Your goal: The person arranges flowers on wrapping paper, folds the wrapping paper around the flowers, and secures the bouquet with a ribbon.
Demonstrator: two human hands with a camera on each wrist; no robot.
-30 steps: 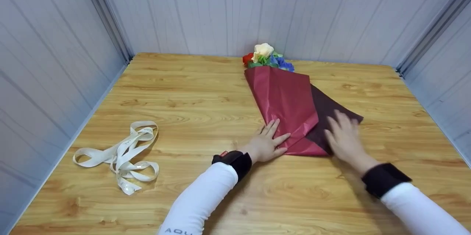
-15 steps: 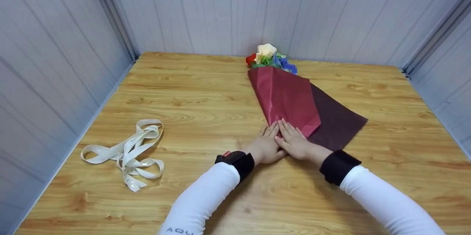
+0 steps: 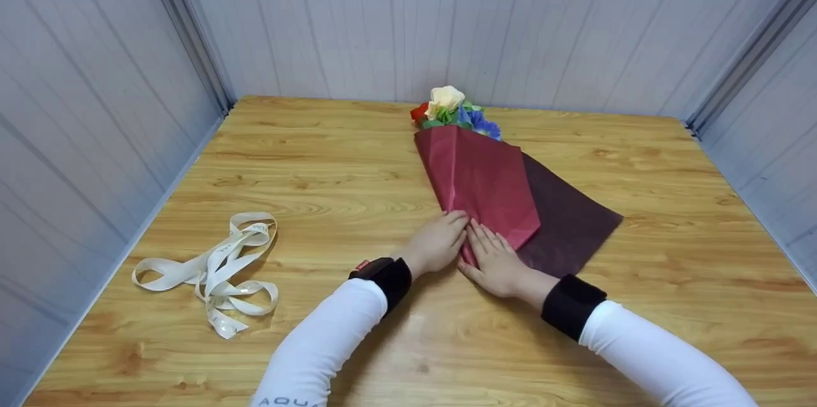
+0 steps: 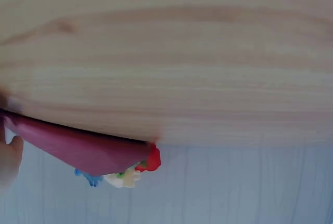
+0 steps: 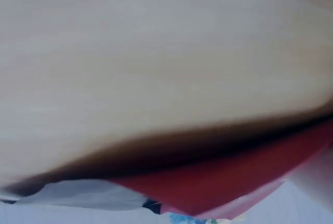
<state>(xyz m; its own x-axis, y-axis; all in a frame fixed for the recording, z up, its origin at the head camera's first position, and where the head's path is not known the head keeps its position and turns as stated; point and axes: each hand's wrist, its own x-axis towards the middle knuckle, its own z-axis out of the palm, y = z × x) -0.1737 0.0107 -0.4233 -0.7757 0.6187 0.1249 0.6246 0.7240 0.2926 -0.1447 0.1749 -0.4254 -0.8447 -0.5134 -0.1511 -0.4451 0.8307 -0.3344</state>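
Observation:
A bouquet lies wrapped in dark red wrapping paper (image 3: 488, 177), narrowing toward me. Above its upper edge show a cream flower (image 3: 445, 99), a red flower (image 3: 419, 112) and blue flowers (image 3: 480, 124). My left hand (image 3: 435, 244) pinches the narrow lower end from the left, fingers bent over the paper's edge. Right beside it, my right hand (image 3: 499, 266) presses on the paper with its fingers straight. A dark maroon flap (image 3: 565, 219) of the sheet spreads out to the right. In the left wrist view, the red paper (image 4: 83, 148) slants toward the fingers at the left border.
On the left of the wooden table (image 3: 319, 158) lies a loose heap of cream ribbon (image 3: 223, 270). White panel walls (image 3: 357, 24) enclose the table at the back and both sides.
My right hand has come in from the maroon flap to the bouquet's lower end. My left hand has gone from lying flat to pinching the paper's edge, and the bouquet has shifted slightly toward me.

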